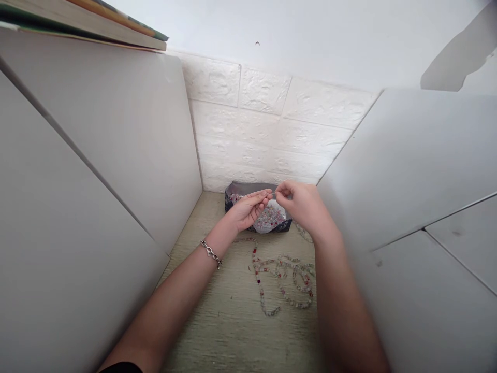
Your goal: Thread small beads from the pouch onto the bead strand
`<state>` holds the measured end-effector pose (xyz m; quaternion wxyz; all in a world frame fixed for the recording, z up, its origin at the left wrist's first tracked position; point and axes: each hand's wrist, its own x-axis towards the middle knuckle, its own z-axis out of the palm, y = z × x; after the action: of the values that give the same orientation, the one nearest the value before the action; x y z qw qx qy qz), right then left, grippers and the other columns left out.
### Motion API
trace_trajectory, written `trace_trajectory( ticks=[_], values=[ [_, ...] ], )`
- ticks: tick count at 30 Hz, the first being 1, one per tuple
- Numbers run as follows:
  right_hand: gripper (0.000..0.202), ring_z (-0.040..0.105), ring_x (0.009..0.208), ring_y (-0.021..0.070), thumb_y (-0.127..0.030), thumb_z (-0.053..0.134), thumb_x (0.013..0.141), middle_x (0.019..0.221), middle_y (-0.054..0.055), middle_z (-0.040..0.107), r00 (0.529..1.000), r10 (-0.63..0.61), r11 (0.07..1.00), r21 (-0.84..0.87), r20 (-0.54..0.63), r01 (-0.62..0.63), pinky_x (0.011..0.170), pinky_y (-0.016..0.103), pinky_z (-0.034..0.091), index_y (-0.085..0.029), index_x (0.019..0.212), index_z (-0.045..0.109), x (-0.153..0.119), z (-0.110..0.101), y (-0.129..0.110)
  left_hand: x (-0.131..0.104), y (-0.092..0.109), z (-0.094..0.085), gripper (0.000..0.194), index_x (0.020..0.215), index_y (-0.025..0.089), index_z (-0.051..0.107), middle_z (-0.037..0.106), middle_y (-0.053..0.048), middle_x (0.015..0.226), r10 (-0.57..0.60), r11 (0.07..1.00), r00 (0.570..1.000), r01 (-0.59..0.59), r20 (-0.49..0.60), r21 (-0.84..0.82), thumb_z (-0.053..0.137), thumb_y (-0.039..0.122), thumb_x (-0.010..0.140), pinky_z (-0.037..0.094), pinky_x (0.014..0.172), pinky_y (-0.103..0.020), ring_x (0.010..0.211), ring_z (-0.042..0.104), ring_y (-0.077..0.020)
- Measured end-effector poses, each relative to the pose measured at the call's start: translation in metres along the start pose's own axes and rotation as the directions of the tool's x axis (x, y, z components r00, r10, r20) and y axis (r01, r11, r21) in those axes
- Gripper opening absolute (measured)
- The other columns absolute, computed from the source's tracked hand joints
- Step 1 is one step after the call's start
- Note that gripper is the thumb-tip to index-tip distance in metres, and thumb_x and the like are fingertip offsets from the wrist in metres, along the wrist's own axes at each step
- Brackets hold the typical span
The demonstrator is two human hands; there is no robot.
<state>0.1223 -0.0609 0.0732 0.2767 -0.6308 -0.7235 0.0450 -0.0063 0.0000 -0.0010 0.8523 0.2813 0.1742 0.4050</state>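
Together, two hands (247,210) (305,208) pinch one thin item (273,193) over one open bag (254,186) of beads (271,217).

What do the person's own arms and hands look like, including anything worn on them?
The left hand and right hand are ungloved. A silver-coloured chain-link bracelet circles the left wrist, and a black sleeve edge shows low on that arm. The right forearm is bare as far as it shows.

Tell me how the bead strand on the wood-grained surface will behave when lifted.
The bead strand looks floppy, since it lies in loose curves and loops. Its small beads suggest little weight. Overlapping loops may tangle as it rises.
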Motion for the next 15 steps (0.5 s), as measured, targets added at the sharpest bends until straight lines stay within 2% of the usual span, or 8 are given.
trace_trajectory(
  ticks=[15],
  values=[
    [0.016, 0.052, 0.061, 0.0119, -0.027, 0.044, 0.075, 0.068, 0.001, 0.062, 1.0, -0.013, 1.0, 0.001, 0.001, 0.013, 0.06, 0.024, 0.036, -0.019, 0.071, 0.058, -0.0012, 0.0004, -0.0037, 0.0008, -0.0017, -0.0021, 0.013, 0.079, 0.008, 0.062, 0.061, -0.002, 0.069, -0.015, 1.0, 0.998, 0.015, 0.063, 0.005, 0.05, 0.004, 0.077, 0.045, 0.048, -0.005, 0.052, 0.055, -0.0002]
  ],
)
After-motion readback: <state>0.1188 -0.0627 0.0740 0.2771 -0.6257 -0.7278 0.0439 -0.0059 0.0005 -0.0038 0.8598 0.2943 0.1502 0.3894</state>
